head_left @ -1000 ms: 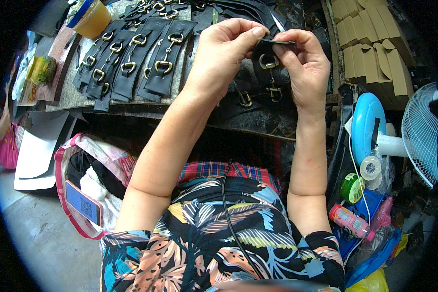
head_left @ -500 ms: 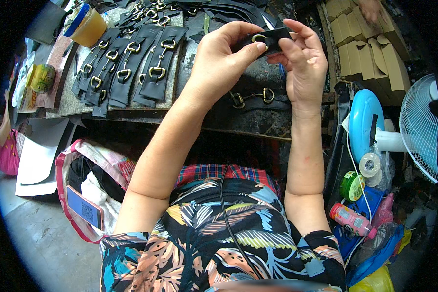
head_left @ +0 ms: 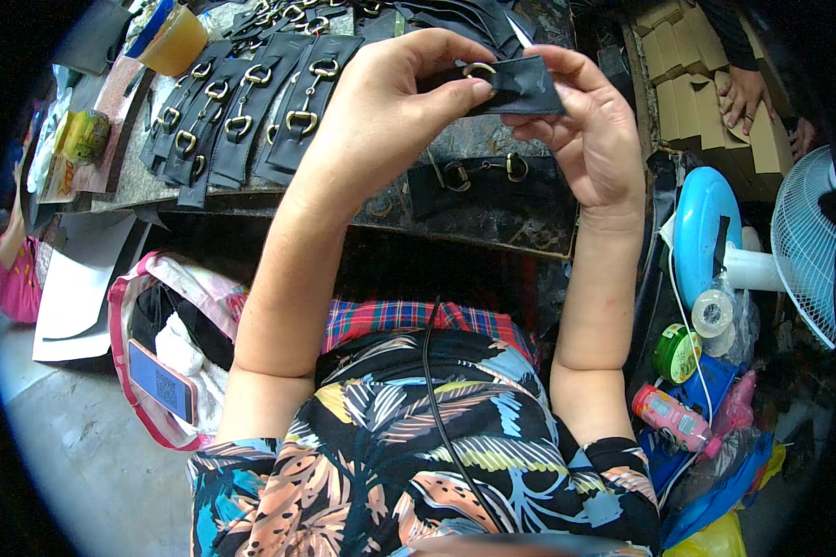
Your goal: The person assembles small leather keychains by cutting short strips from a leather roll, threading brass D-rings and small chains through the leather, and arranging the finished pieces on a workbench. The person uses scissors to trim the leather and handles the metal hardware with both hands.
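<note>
One black strap [head_left: 511,85], one brass ring [head_left: 479,69], pinched between left hand [head_left: 390,111], right hand [head_left: 590,130]

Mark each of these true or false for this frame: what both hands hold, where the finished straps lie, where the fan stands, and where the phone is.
1. Both hands hold one black strap piece with a brass ring. True: the left hand and right hand pinch it together.
2. The row of black straps with brass buckles lies to the person's right. False: it lies to the left on the worktable.
3. A white fan stands on the right. True.
4. The phone lies on the worktable. False: it sits in the pink-edged bag below it.
</note>
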Demonstrator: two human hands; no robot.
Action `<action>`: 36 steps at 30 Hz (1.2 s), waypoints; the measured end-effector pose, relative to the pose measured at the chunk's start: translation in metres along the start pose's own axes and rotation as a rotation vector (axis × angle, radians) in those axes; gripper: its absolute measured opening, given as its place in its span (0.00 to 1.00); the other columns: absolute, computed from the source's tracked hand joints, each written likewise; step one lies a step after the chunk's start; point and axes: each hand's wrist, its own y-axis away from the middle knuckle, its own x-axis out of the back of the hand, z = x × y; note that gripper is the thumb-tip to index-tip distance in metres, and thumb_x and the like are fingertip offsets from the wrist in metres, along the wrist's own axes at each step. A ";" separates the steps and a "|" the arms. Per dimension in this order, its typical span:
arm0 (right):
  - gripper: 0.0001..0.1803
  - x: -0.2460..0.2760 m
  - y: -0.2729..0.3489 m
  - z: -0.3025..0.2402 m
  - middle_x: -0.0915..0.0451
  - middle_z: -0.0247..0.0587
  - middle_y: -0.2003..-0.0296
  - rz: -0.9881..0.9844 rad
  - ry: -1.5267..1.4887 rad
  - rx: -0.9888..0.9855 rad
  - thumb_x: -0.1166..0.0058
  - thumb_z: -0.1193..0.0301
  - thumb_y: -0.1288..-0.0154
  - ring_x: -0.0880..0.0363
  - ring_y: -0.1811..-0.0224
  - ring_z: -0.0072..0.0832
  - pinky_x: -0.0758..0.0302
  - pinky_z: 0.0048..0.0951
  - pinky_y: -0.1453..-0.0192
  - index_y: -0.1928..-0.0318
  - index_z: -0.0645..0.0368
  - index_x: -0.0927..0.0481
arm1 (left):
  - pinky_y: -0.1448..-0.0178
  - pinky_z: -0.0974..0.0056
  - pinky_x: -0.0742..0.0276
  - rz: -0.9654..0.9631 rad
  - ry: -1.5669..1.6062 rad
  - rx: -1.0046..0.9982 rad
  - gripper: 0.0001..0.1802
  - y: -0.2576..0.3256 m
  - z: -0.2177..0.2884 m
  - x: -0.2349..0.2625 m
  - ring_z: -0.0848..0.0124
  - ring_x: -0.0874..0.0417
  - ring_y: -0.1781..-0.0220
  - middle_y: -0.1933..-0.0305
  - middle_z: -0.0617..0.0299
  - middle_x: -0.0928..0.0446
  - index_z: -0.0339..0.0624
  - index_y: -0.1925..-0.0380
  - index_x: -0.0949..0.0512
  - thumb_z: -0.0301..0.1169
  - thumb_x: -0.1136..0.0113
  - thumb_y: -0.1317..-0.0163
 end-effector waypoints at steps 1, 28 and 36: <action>0.19 0.001 0.000 0.002 0.13 0.43 0.56 -0.035 0.038 0.013 0.43 0.69 0.25 0.10 0.66 0.26 0.11 0.24 0.64 0.39 0.64 0.22 | 0.58 0.68 0.21 -0.021 -0.005 -0.045 0.15 0.000 0.000 0.002 0.77 0.17 0.64 0.62 0.58 0.12 0.34 0.50 0.15 0.28 0.31 0.35; 0.13 -0.006 0.005 -0.001 0.15 0.32 0.70 0.114 1.323 0.196 0.36 0.73 0.31 0.19 0.69 0.21 0.25 0.24 0.62 0.47 0.54 0.13 | 0.51 0.56 0.20 -0.024 -0.979 -0.440 0.09 0.009 -0.030 -0.007 0.57 0.18 0.55 0.60 0.59 0.17 0.47 0.62 0.10 0.32 0.28 0.43; 0.18 -0.005 -0.004 0.004 0.19 0.28 0.72 0.002 1.299 0.135 0.37 0.76 0.32 0.27 0.71 0.12 0.29 0.19 0.65 0.42 0.52 0.16 | 0.51 0.56 0.19 -0.035 -0.969 -0.404 0.05 0.007 -0.036 -0.010 0.58 0.17 0.56 0.64 0.62 0.19 0.48 0.66 0.11 0.31 0.29 0.44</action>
